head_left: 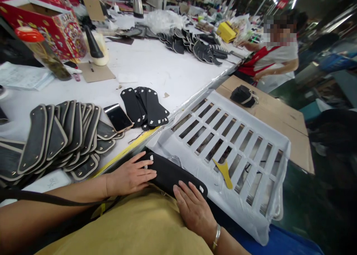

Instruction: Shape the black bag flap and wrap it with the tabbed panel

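A long black padded strip (167, 173) with rounded ends and small white tabs lies across my lap, at the table's edge. My left hand (131, 175) rests flat on its left end, fingers spread beside a white tab. On the right end, near another tab, lies my right hand (192, 206), its fingers stretched out. Both hands are open and touch the strip from above; its underside is hidden. Just beyond, similar black pieces (145, 106) with white tabs are fanned out on the table. Black pieces with pale edging and metal studs (61, 132) overlap at the left.
A white slatted plastic crate (212, 143) stands at my right, with a yellow scraper-like tool (224, 173) on it. A phone (118, 117), a red-capped bottle (44, 54) and a red box (52, 28) are on the table (134, 65). Another person (273, 57) works at the far right.
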Demonstrator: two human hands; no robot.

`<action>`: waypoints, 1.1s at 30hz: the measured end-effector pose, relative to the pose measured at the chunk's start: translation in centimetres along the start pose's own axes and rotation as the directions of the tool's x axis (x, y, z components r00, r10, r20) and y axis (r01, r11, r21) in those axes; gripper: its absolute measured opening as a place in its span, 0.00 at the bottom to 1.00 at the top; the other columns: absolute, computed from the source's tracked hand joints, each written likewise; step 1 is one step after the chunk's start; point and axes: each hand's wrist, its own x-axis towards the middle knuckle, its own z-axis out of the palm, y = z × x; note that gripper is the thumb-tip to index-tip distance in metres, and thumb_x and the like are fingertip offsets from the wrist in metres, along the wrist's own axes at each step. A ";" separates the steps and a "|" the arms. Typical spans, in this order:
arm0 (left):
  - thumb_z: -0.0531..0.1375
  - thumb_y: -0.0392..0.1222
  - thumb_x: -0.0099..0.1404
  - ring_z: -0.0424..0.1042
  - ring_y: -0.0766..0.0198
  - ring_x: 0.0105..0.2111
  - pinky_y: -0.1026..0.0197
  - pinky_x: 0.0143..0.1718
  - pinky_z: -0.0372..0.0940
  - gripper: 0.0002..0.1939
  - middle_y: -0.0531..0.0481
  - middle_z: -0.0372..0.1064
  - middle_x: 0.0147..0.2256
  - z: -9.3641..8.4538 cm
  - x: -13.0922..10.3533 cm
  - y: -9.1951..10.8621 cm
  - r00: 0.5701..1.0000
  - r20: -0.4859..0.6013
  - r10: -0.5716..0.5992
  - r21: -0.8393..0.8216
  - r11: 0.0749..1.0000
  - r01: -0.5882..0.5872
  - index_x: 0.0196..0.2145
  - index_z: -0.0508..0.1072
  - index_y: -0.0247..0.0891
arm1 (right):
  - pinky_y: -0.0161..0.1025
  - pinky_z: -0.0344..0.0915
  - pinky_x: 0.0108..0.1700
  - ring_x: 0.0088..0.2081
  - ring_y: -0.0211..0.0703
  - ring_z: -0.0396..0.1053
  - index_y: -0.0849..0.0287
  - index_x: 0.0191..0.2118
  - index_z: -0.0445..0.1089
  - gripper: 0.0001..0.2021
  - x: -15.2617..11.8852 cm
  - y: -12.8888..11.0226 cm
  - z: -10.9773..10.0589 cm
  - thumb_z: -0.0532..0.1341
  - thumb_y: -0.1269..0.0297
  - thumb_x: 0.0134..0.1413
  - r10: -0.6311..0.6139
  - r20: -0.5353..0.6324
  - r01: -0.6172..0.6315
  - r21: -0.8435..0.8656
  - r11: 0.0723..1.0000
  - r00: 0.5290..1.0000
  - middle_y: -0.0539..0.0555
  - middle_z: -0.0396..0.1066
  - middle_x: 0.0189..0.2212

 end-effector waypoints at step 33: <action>0.62 0.50 0.54 0.69 0.65 0.28 0.65 0.30 0.62 0.18 0.53 0.70 0.30 4.2 2.2 -1.8 0.399 0.361 -0.843 -0.883 -0.172 0.437 0.39 0.68 0.37 | 0.52 0.57 0.57 0.52 0.50 0.63 0.60 0.49 0.66 0.22 -2.8 1.0 3.3 0.48 0.51 0.58 0.981 0.087 -0.709 0.702 0.063 0.173 0.59 0.68 0.49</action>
